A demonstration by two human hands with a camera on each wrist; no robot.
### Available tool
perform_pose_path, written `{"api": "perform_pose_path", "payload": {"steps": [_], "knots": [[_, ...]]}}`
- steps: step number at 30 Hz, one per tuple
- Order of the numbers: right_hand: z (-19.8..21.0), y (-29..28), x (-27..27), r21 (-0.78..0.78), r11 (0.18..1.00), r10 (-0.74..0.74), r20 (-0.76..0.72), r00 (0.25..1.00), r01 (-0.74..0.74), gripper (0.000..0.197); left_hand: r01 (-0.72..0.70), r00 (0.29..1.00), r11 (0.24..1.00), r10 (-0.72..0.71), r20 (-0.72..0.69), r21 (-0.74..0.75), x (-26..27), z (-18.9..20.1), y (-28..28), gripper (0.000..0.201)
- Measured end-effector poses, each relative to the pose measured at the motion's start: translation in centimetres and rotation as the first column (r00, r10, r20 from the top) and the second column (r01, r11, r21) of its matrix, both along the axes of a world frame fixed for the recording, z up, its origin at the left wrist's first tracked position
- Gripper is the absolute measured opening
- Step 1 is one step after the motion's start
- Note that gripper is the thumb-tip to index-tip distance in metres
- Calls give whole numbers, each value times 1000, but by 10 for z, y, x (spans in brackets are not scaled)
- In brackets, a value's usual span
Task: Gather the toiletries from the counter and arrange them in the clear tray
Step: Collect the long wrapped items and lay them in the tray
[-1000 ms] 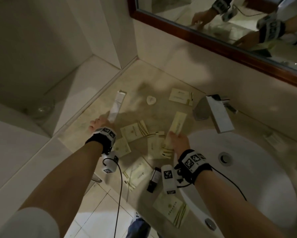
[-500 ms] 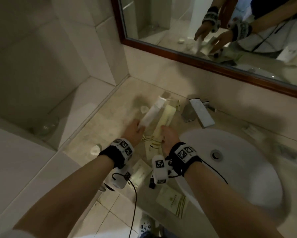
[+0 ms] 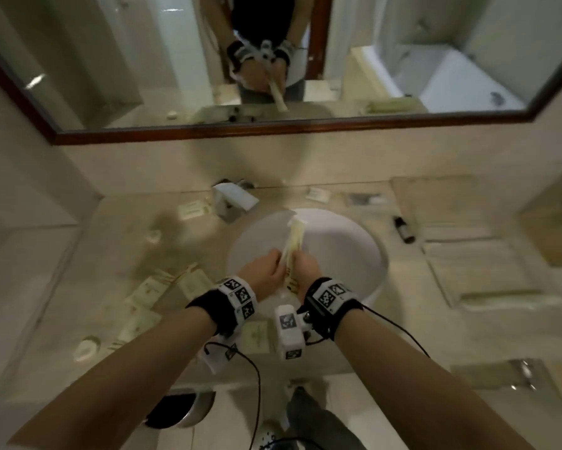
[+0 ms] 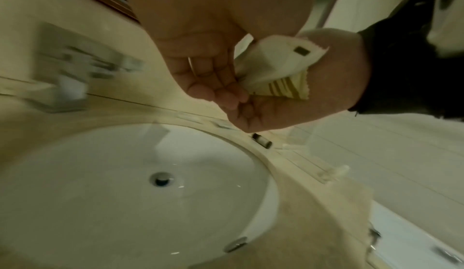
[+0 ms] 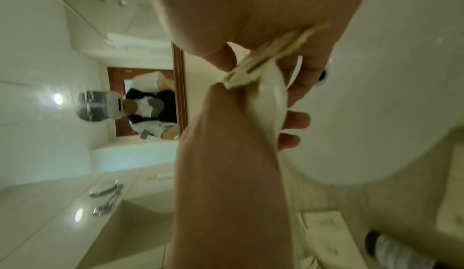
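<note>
- The person's left hand (image 3: 266,271) and right hand (image 3: 305,271) meet above the white sink basin (image 3: 347,241), and together they hold 2 long toiletry packets (image 3: 294,238) pressed flat against each other.
- The left hand pinches the packets' near end between its fingers (image 4: 216,79) and thumb; the right hand is curled round the same end from the other side (its fingers show past the packets in the right wrist view).
- The packets point away from the person, toward the mirror (image 3: 273,60), their far ends over the basin's back rim.
- One packet is cream with olive stripes at its serrated end; the other is white with a small dark square mark.
- More flat sachets (image 3: 149,290) lie scattered on the counter (image 3: 78,319) to the left of the basin, toward its front edge, and one sachet (image 3: 256,336) lies at the front edge beneath the wrists.
- A small round white item (image 3: 86,349) sits near the counter's front-left part.
- A small dark bottle (image 3: 403,228) lies on its side on the counter right of the basin.
- The clear tray (image 3: 487,271) rests on the counter's right side, well apart from the hands; what lies in it is too blurred to name.
- The chrome faucet (image 3: 232,203) stands at the back edge, left of the basin's centre.
</note>
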State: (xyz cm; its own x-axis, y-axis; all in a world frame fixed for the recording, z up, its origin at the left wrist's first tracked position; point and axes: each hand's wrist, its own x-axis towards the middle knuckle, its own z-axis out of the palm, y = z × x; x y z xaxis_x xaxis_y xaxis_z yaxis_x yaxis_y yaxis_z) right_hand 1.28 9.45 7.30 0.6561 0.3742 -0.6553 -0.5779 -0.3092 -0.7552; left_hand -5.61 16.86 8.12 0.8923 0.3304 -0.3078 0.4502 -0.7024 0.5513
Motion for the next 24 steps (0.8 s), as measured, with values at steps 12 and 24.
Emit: {"api": "perform_pose_path", "payload": {"steps": [12, 24], "knots": [[-25, -147, 79, -7, 938, -345, -95, 934, 346, 41, 239, 971, 965, -239, 10, -111, 98, 2, -138, 18], [-60, -346, 288, -170, 851, -477, 145, 867, 497, 35, 351, 930, 935, -342, -135, 53, 284, -30, -291, 12]]}}
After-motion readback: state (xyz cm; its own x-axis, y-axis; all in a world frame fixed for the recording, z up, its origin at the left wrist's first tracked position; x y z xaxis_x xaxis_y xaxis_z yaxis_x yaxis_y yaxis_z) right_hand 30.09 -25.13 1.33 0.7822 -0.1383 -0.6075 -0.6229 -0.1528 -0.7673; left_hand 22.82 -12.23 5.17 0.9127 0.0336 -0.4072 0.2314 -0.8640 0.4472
